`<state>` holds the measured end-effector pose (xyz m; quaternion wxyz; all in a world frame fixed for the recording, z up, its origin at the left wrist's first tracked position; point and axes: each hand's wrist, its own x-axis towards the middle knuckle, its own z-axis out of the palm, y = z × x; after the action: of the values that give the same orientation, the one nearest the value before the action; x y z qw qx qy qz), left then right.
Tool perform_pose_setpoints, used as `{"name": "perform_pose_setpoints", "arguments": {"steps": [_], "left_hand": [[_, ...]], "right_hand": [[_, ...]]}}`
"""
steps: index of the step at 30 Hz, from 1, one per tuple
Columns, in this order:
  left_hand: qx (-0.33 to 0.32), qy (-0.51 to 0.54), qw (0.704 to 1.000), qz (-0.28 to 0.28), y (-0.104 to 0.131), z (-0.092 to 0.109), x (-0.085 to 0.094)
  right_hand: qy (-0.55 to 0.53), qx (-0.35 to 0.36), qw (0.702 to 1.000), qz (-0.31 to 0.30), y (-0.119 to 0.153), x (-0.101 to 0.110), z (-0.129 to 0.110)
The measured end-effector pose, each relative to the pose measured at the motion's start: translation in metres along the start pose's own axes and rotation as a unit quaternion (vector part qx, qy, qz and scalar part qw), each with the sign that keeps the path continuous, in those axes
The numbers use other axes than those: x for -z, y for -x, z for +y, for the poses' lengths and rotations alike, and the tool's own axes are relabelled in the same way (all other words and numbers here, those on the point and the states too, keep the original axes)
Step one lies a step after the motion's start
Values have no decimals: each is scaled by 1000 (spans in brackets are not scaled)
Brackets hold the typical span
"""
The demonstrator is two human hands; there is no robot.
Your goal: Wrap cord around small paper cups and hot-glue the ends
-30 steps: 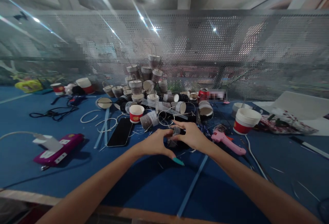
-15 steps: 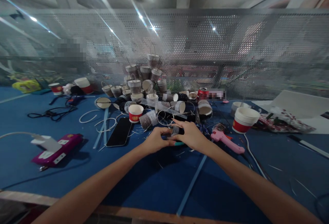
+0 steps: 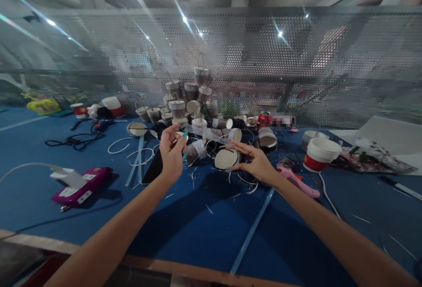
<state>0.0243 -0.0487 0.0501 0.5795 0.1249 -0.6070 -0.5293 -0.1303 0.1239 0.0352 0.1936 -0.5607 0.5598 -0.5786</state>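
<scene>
My left hand [image 3: 172, 153] is raised over the left-middle of the table, its fingers pinched on a slim teal tool [image 3: 185, 143] whose exact kind I cannot make out. My right hand [image 3: 256, 162] is closed around the side of a small wrapped paper cup [image 3: 226, 158], which is tipped so that its round beige end faces me. Thumb below and fingers above press on the cup's edge. Behind my left hand lies a black phone [image 3: 152, 168], partly covered. Another wrapped cup [image 3: 197, 151] lies on its side between my hands.
Several small handled cups [image 3: 178, 109] are piled at the back against a perforated metal screen [image 3: 250, 58]. A pink glue gun [image 3: 301, 184] and stacked paper cups [image 3: 321, 153] are at right. A purple power strip [image 3: 82, 186] is at left. A glue stick [image 3: 252, 232] lies in front.
My hands have parted: the left moved up and left with the teal tool, while the right keeps the cup, now turned with its round end toward me. The view has shifted slightly.
</scene>
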Motion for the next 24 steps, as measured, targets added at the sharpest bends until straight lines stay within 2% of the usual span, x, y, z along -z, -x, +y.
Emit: {"name": "perform_pose_setpoints", "arguments": {"steps": [3, 6, 10, 13, 15, 20, 24], "left_hand": [[33, 48, 998, 1, -2, -9, -2], [91, 42, 995, -28, 1, -12, -7], [153, 15, 986, -69, 8, -13, -10], [154, 12, 980, -125, 10, -16, -7], [151, 2, 977, -148, 10, -18, -6], [144, -4, 976, -163, 8, -13, -6], [146, -21, 974, -171, 10, -7, -8]], "right_hand": [[-27, 16, 1000, 3, 1, 3, 5], [-24, 50, 998, 5, 3, 4, 6], [88, 154, 984, 28, 3, 4, -10], [181, 234, 954, 41, 3, 4, -27], [201, 269, 941, 43, 4, 4, -35], [236, 319, 915, 70, 4, 5, -42], [259, 334, 901, 101, 4, 8, -41]]}}
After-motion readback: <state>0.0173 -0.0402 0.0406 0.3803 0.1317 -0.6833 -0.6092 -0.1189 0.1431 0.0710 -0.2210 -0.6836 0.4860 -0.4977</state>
